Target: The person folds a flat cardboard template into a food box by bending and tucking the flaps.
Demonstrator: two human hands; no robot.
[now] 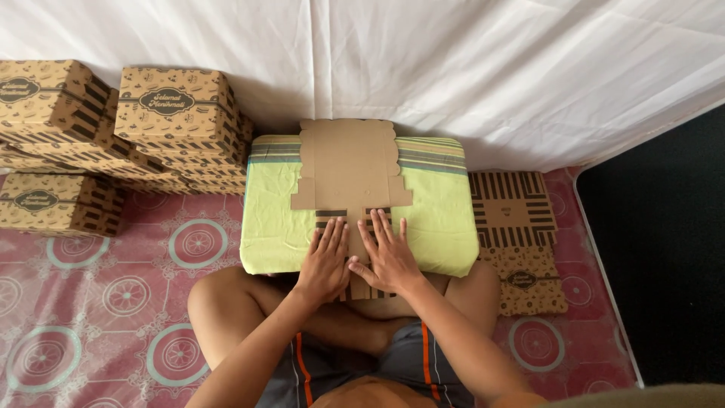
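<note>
A flat, unfolded brown cardboard box blank [347, 162] lies on a light green cushion [438, 219] resting over my crossed legs. My left hand [326, 261] and my right hand [387, 253] press flat, side by side, on the near, striped end of the blank. Fingers of both hands are spread and point away from me. Neither hand grips anything.
Several folded brown printed boxes [177, 113] are stacked at the left against a white cloth [453, 68]. A pile of flat box blanks [517, 234] lies at the right on the red patterned floor mat [113, 302]. A dark floor edge is at the far right.
</note>
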